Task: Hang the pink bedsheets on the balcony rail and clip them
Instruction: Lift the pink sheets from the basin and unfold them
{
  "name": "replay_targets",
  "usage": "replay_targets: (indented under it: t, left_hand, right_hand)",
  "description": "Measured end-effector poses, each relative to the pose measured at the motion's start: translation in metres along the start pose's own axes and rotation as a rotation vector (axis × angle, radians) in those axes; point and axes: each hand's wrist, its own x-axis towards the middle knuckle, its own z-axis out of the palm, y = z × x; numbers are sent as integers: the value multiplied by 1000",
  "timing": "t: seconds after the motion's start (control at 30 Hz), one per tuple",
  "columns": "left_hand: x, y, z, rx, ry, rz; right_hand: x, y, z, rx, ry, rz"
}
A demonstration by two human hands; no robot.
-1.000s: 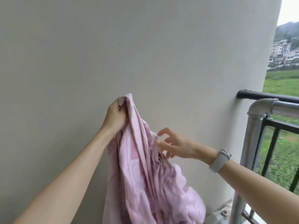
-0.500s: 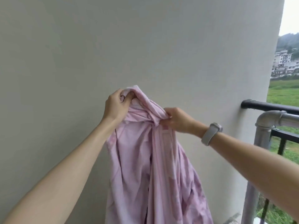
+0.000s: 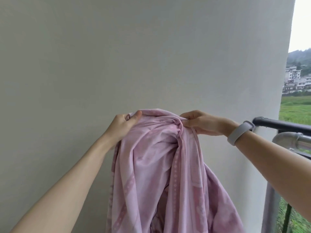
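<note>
Before the wall, both hands grip the pink bedsheet [image 3: 161,165].

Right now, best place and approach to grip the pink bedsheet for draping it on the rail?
Probably the bunched top edge of the pink bedsheet, pinched from above at two spread points, as the left hand and right hand do. The rest hangs in loose folds, so only that edge gives control. The black rail lies to the right.

Sheet: pink bedsheet [image 3: 159,174], pale patterned stripes, bunched, hanging in folds.
Top edge: gathered between my two hands.
Rail: balcony rail [image 3: 286,126], bare, right of sheet.
</note>
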Motion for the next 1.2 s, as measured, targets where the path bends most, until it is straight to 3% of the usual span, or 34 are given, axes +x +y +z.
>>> replay_targets:
  t: [0.1, 0.23, 0.33, 0.4, 0.5, 0.53, 0.6, 0.67, 0.77, 0.87, 0.93, 1.0, 1.1, 1.2]
  left_hand:
    - [1, 4, 4, -120, 50, -72]
    - [-2, 1, 14, -97, 110, -19]
    - [-9, 3, 16, 38, 235, 114]
    - [-20, 9, 14, 211, 186, 179]
    - [-41, 12, 19, 792, -69, 206]
    - [-43, 7, 21, 936, -83, 247]
    - [-40, -2, 20, 959, 29, 317]
    - [-39, -8, 16, 903, 159, 364]
    - [-45, -18, 22, 950, 231, 617]
    - [-60, -29, 22, 972, 266, 767]
    - [-74, -41, 13, 962, 293, 805]
    - [-92, -54, 11, 976, 211, 833]
    - [-128, -75, 25, 1019, -86, 793]
    - [-166, -103, 50, 963, -284, 535]
  right_hand:
    - [-5, 9, 23, 109, 145, -110]
    - [-6, 14, 41, -618, 259, -154]
    - [-1, 13, 28, -838, 363, -198]
    - [0, 11, 13, -872, 429, -260]
    - [1, 9, 3, -740, 531, -267]
    - [0, 10, 9, -646, 552, -282]
    - [-10, 17, 34, -455, 525, -380]
    - [-22, 35, 68, -420, 378, -433]
    - [-27, 69, 107, -418, 184, -230]
    - [-29, 106, 115, -459, 161, -90]
    - [-38, 126, 118, -581, 155, -115]
    - [-42, 142, 112, -597, 219, -87]
    - [-32, 149, 94, -469, 469, 88]
    - [-31, 153, 96, -473, 547, 21]
